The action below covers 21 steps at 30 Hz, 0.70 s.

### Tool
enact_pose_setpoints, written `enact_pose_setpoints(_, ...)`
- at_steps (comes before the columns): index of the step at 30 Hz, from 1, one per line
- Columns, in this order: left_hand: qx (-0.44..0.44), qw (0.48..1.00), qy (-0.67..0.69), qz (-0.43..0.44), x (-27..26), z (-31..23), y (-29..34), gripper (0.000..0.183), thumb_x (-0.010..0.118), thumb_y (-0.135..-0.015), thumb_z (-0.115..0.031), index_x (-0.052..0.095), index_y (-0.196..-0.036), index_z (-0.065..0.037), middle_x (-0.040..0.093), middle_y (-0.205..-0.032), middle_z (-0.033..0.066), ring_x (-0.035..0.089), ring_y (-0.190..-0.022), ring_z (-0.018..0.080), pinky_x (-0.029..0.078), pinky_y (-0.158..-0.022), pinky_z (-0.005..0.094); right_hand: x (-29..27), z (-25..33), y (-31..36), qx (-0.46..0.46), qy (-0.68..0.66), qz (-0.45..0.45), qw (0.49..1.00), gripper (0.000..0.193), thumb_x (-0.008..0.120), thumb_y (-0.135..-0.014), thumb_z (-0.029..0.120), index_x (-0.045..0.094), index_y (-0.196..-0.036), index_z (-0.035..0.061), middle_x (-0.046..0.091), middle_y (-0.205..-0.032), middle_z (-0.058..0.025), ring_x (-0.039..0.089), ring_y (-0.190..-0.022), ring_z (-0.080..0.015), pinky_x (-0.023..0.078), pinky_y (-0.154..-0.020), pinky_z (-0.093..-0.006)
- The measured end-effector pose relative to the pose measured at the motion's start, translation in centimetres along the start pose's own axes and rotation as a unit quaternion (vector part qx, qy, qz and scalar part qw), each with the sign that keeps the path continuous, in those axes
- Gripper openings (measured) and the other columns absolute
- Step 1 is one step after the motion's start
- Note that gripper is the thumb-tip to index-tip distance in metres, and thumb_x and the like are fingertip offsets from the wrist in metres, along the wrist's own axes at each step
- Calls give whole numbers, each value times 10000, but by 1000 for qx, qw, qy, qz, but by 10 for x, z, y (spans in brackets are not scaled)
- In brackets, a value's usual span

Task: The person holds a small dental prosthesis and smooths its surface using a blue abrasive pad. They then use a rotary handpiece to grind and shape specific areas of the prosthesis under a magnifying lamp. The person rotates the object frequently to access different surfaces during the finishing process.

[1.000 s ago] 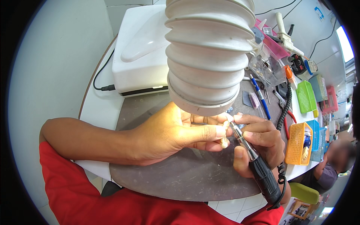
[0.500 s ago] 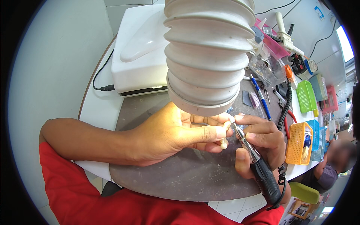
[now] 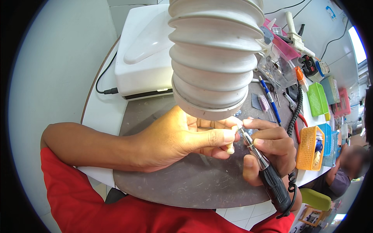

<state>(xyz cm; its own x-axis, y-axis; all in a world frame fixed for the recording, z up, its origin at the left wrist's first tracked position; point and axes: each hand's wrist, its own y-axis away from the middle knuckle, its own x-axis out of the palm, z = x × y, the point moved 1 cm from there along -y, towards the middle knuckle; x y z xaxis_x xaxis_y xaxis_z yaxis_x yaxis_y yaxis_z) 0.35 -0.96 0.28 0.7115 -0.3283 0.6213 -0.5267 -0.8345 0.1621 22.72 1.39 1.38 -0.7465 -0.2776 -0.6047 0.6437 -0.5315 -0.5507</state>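
Note:
My left hand pinches a small cream, tooth-coloured dental piece between thumb and fingers; its rounded lower end shows below the thumb. In my right hand is a rotary handpiece with a black body and a metal nose, held like a pen. Its tip points up and left and is at the upper end of the dental piece; whether they touch I cannot tell. Both hands are just under the mouth of a white ribbed suction hose, lit by bright light. My left fingers partly cover the piece.
A white box-shaped machine stands behind my left arm on the grey work board. To the right lie a blue pen, a small brush, red-handled pliers and a coiled cord. Beyond are an orange basket and another person.
The dental piece has turned slightly in my left fingers, its lower end shifting a little left. The handpiece tip has moved very slightly. Otherwise both hands keep their places.

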Motion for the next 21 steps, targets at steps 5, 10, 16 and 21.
enact_pose_setpoints(5,6,1000,9,1,-1,1,0,362,644,-968,-116,565,-1300,5,623,-1182,123,626,-1065,162,574,-887,316,1,-3,-1,-17,-7,-7,1000,335,690,-861,163,482,-1096,44,589,-911,-147,646,-1040,-377,505,-968,-526)
enact_pose_setpoints(10,10,1000,11,2,0,1,0,369,637,-974,-127,561,-1315,-5,616,-1200,127,615,-1090,162,568,-899,319,-2,1,-2,-14,-2,-1,1000,331,690,-861,163,487,-1097,50,589,-888,-138,651,-1036,-377,509,-964,-523)
enact_pose_setpoints(16,16,999,36,6,-3,4,2,396,643,-971,-131,548,-1339,-20,610,-1216,128,610,-1085,148,562,-916,318,-1,-2,0,-18,-8,-2,1000,340,696,-853,164,496,-1108,59,597,-881,-129,656,-1033,-389,503,-968,-533)
enact_pose_setpoints(21,3,999,36,4,-2,3,1,412,647,-969,-133,542,-1353,-29,611,-1213,116,609,-1057,129,558,-924,315,-5,0,-1,-16,0,19,1000,348,702,-847,169,501,-1108,56,608,-878,-138,657,-1039,-408,495,-970,-548)
